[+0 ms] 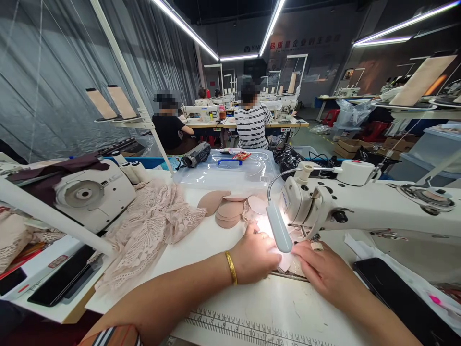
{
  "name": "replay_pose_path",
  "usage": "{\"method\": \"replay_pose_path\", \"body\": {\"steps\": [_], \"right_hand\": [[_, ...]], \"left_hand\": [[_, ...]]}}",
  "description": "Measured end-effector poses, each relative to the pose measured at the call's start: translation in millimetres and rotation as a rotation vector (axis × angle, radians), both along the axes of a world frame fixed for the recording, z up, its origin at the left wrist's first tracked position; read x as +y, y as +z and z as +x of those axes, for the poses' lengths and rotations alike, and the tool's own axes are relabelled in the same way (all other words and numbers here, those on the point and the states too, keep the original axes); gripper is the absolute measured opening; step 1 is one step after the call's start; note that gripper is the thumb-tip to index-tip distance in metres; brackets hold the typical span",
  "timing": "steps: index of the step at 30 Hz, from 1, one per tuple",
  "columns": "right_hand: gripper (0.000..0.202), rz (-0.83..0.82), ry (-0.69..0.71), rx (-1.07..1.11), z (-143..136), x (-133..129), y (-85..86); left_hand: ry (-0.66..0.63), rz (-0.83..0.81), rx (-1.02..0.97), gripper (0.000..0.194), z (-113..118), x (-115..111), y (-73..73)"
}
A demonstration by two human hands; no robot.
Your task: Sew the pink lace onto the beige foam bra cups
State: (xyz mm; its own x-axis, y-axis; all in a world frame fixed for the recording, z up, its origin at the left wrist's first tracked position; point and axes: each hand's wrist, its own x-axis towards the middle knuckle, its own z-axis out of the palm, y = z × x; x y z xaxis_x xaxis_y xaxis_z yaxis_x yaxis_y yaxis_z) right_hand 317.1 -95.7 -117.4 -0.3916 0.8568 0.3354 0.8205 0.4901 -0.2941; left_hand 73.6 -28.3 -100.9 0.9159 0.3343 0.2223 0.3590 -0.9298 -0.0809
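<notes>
My left hand [254,254], with a gold bangle on the wrist, lies flat on a pale fabric piece [286,262] under the head of a white sewing machine [345,204]. My right hand [324,269] presses the same piece from the right, fingers flat. A small lamp [278,228] on a flexible neck lights the spot and hides the needle. Several beige bra cups [226,209] are stacked just behind my left hand.
Pink lace fabric [151,226] is heaped to the left, beside a second machine [90,194]. Dark phones lie at left [61,276] and right [399,298]. A clear plastic box [230,170] stands behind. A ruler [248,329] runs along the table's near edge. Seated workers are farther back.
</notes>
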Motion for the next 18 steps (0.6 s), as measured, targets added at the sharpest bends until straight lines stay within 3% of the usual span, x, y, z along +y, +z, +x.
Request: {"method": "replay_pose_path", "body": {"steps": [6, 18], "right_hand": [[0.029, -0.151, 0.098, -0.003, -6.0, -7.3, 5.7], [0.024, -0.088, 0.023, 0.004, -12.5, 2.8, -8.0]], "left_hand": [[-0.071, -0.037, -0.106, 0.019, 0.8, -14.8, -5.5], [-0.038, -0.093, -0.043, 0.018, 2.6, 10.6, 0.5]]}}
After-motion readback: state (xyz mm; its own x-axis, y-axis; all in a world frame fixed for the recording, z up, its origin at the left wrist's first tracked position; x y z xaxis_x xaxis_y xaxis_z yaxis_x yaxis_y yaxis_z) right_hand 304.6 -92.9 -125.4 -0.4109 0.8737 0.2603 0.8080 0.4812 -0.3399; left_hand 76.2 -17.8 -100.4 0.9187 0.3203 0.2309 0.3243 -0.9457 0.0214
